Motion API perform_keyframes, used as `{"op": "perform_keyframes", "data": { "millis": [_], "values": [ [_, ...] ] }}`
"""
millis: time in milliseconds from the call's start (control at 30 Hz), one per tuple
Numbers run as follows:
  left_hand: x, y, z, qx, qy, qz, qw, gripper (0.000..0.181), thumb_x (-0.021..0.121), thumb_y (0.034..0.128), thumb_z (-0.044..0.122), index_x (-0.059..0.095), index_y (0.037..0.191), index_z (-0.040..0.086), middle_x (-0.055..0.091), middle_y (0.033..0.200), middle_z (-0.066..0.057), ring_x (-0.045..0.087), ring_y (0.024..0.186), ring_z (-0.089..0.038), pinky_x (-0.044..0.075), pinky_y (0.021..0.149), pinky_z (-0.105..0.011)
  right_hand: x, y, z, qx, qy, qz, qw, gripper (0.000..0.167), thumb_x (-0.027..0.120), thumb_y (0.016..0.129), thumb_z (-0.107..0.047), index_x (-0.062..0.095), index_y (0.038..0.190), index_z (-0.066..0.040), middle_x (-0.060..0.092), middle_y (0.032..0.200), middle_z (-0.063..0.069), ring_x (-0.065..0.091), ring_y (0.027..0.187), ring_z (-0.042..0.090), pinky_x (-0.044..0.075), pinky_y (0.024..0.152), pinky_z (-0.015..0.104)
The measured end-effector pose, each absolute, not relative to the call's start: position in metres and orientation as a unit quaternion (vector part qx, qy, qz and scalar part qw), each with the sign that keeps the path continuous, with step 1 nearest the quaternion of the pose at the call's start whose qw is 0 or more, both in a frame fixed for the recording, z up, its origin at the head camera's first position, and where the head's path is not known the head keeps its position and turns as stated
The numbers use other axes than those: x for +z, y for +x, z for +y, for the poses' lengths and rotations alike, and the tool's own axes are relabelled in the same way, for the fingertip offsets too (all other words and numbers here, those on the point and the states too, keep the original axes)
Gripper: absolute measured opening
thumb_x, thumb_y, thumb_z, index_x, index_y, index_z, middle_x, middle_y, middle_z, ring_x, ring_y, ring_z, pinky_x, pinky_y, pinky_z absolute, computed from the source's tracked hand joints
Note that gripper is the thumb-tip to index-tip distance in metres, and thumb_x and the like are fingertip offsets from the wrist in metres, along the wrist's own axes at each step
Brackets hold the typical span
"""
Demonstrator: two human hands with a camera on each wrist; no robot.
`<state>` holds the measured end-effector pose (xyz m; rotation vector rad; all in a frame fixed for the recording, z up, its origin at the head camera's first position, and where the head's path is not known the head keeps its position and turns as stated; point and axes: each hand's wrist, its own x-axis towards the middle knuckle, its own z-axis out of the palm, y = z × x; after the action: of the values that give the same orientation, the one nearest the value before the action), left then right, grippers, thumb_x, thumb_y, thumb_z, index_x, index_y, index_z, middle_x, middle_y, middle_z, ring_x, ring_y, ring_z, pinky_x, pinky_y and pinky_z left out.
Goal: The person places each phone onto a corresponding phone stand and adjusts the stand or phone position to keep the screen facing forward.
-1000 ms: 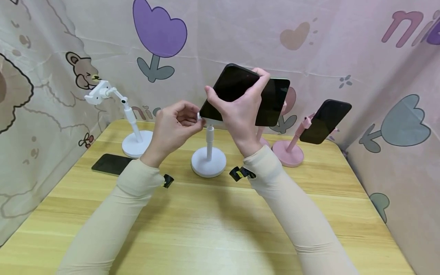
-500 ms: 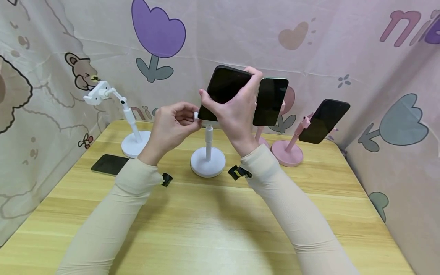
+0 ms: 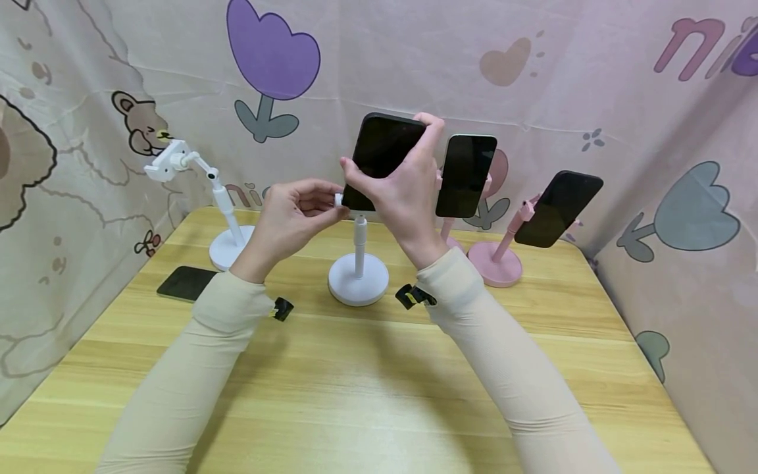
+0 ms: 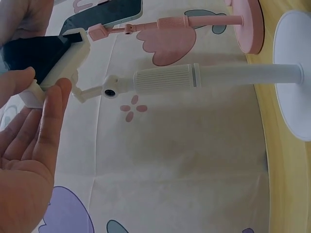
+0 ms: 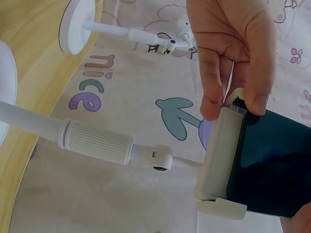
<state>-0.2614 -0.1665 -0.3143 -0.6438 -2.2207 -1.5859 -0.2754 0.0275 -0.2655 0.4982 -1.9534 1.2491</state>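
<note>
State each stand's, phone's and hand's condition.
Central black rectangular phone: held
Leftmost phone: flat on wooden table
Second phone from right: mounted
Rightmost phone: mounted
Left white round-based stand: upright, empty
Central white stand: upright
Left pink stand: upright
Right pink stand: upright
Left hand: pinching clamp
Right hand: gripping central phone

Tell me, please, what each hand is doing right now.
Left hand: closed, pinching the end of the white plastic phone clamp.
Right hand: closed, gripping the black rectangular phone by its edges.

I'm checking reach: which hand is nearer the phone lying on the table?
Left. The left hand is raised right of the flat phone; the right hand holds another phone, farther right.
</note>
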Motion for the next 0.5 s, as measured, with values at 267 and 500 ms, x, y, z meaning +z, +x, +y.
{"op": "perform_keyframes", "data": {
  "millis": [267,500],
  "values": [
    [-0.3166,-0.2617,-0.1653,-0.553,-0.229,-0.781,0.179,0.021,0.085,0.0917,0.003,0.079,0.111,-0.003,0.080,0.101,-0.021,0.077,0.082,-0.003,0.064,0.078,-0.019,-0.2675,-0.2758,0.0295,0.469,0.208,-0.776,0.367,0.096,0.093,0.078,-0.044,0.032,0.144,-0.008,0.068,0.103,0.008,0.067,0.090,0.018,0.053,0.073,0.036],
    [-0.3184,-0.2617,-0.1652,-0.550,-0.229,-0.781,0.189,0.022,0.085,0.0912,0.003,0.079,0.112,-0.002,0.080,0.105,-0.021,0.077,0.082,-0.002,0.064,0.078,-0.018,-0.2692,-0.2752,0.0290,0.459,0.213,-0.784,0.360,0.100,0.094,0.079,-0.045,0.031,0.146,-0.005,0.069,0.099,0.012,0.066,0.086,0.022,0.054,0.071,0.035]
  ]
}}
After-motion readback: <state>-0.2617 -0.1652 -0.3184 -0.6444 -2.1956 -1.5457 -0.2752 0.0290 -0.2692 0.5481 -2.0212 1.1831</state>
